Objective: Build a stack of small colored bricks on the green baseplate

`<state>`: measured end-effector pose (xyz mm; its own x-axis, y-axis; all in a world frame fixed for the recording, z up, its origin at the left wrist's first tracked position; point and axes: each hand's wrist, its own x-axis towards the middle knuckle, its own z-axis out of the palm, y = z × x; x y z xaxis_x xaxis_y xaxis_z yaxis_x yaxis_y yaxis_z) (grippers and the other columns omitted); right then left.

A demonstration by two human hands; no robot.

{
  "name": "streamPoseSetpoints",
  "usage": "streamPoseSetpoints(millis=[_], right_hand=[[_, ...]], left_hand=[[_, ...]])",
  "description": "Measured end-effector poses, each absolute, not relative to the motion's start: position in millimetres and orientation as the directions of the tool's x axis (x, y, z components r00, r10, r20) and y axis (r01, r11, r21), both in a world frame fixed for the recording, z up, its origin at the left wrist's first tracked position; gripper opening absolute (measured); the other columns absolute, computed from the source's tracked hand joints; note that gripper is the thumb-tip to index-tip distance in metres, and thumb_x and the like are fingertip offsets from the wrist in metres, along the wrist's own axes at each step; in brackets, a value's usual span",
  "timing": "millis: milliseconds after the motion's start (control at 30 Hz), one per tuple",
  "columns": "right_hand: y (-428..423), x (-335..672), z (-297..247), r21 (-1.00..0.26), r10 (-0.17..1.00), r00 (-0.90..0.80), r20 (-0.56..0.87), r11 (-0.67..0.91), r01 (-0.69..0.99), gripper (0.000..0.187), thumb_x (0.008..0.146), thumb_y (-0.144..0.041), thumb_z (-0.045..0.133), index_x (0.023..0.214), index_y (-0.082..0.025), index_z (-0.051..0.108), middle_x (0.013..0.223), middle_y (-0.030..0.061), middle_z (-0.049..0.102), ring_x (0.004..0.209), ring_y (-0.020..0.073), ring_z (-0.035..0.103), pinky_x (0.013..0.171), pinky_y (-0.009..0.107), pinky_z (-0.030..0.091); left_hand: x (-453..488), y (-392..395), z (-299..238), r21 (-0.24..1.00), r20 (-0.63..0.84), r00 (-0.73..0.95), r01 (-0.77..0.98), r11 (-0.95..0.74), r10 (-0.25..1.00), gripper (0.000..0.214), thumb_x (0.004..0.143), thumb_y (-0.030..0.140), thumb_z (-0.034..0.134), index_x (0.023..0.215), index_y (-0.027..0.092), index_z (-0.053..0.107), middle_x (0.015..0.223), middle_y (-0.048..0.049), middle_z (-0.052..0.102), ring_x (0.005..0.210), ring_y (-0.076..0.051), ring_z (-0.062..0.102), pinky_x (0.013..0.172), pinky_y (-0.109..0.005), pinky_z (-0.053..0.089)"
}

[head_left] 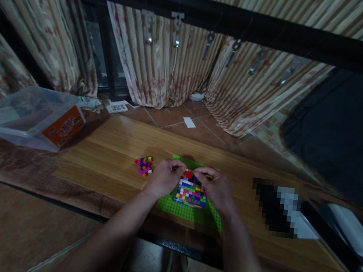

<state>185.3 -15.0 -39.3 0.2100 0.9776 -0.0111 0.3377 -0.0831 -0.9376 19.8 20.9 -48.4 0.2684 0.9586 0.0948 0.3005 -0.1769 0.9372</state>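
Note:
A many-coloured block of small toy building bricks (191, 193) sits on a green studded baseplate (179, 210) in front of me. My left hand (165, 177) is at the block's upper left corner, with thumb and forefinger pinched together. At the upper right corner my right hand (216, 188) is closed in a similar pinch. Whatever lies between the fingertips of either hand is too small or hidden to make out. Red bricks (189, 175) show at the block's far edge between both hands. Left of my left hand lies a small pile of loose bricks (144, 165).
The baseplate rests on a long wooden board (109, 153). A clear plastic bin (28, 113) with an orange label stands at the left. Toward the right are a pixelated patch and a black bar-shaped object (331, 238). Striped curtains (190, 66) hang behind a dark rail (197, 7).

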Motion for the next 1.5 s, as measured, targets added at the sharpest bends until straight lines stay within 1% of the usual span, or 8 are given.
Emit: streamPoseSetpoints(millis=[500,700,867,1000,1167,1300,1400,1500], right_hand=[[-16.5,182.3,-36.2,-0.872,0.982,0.168,0.084,-0.009,0.489,0.020,0.075,-0.035,0.060,0.078,-0.021,0.074,0.081,0.0037,0.074,0.077,0.0213,0.065,0.073,0.034,0.047],[-18.7,183.4,-40.4,-0.913,0.986,0.162,0.039,-0.031,0.407,0.024,0.075,-0.040,0.062,0.081,-0.021,0.075,0.081,0.0033,0.074,0.075,0.0211,0.065,0.072,0.033,0.048],[-18.9,187.8,-41.4,-0.937,0.992,0.124,-0.024,-0.066,0.344,0.036,0.078,-0.050,0.058,0.090,-0.020,0.075,0.085,0.0045,0.075,0.079,0.0225,0.065,0.072,0.034,0.048],[-17.2,186.0,-39.6,-0.951,0.974,0.216,-0.065,-0.126,0.282,0.043,0.080,-0.057,0.055,0.090,-0.020,0.075,0.092,0.0070,0.075,0.082,0.0230,0.066,0.073,0.034,0.048],[-15.2,176.0,-41.8,-0.960,0.963,0.242,-0.119,-0.174,0.220,0.044,0.077,-0.059,0.057,0.083,-0.019,0.074,0.079,0.0050,0.074,0.071,0.0206,0.064,0.064,0.030,0.045],[-13.7,173.3,-47.8,-0.943,0.974,0.211,-0.079,-0.141,0.300,0.041,0.076,-0.057,0.058,0.071,-0.018,0.072,0.062,-0.0006,0.066,0.059,0.0158,0.056,0.056,0.027,0.038],[-12.0,174.5,-52.1,-0.939,0.969,0.234,-0.082,-0.154,0.307,0.041,0.074,-0.057,0.060,0.071,-0.018,0.072,0.060,-0.0012,0.064,0.057,0.0152,0.054,0.055,0.026,0.037],[-10.9,174.9,-54.7,-0.938,0.965,0.246,-0.094,-0.168,0.303,0.043,0.073,-0.058,0.061,0.077,-0.017,0.074,0.063,0.0002,0.066,0.060,0.0164,0.056,0.055,0.026,0.038]], left_hand=[[21.0,18.9,-47.0,0.928,0.096,0.262,0.326,-0.182,0.960,0.020,0.083,0.026,0.054,0.081,0.019,0.073,0.076,-0.0016,0.072,0.070,-0.016,0.064,0.064,-0.024,0.048],[19.7,20.2,-49.2,0.936,0.093,0.265,0.304,-0.175,0.960,0.020,0.082,0.027,0.055,0.085,0.019,0.073,0.076,-0.0016,0.072,0.071,-0.016,0.064,0.064,-0.023,0.048],[12.4,23.5,-49.4,0.947,0.088,0.269,0.275,-0.164,0.959,0.024,0.085,0.030,0.052,0.090,0.019,0.072,0.076,-0.0014,0.072,0.071,-0.016,0.064,0.063,-0.023,0.049],[7.1,25.7,-49.5,0.955,0.044,0.246,0.273,-0.113,0.968,0.023,0.085,0.030,0.052,0.090,0.018,0.071,0.073,-0.0015,0.069,0.067,-0.015,0.064,0.062,-0.024,0.049],[-3.3,31.0,-48.7,0.952,0.083,0.240,0.267,-0.148,0.967,0.022,0.082,0.030,0.055,0.089,0.018,0.072,0.077,-0.0018,0.071,0.068,-0.015,0.063,0.064,-0.023,0.049],[-34.5,43.5,-42.0,0.911,0.111,0.163,0.378,-0.166,0.980,0.022,0.080,0.028,0.055,0.087,0.017,0.073,0.075,-0.0025,0.071,0.068,-0.016,0.063,0.063,-0.024,0.048],[-65.6,50.8,-38.0,0.837,0.099,0.121,0.526,-0.148,0.988,0.020,0.076,0.023,0.055,0.082,0.016,0.073,0.069,-0.0026,0.071,0.064,-0.016,0.063,0.061,-0.024,0.048],[-84.6,50.1,-37.9,0.740,0.037,0.299,0.633,-0.227,0.954,0.015,0.070,0.018,0.059,0.074,0.017,0.073,0.071,-0.0021,0.072,0.068,-0.016,0.064,0.062,-0.022,0.048]])
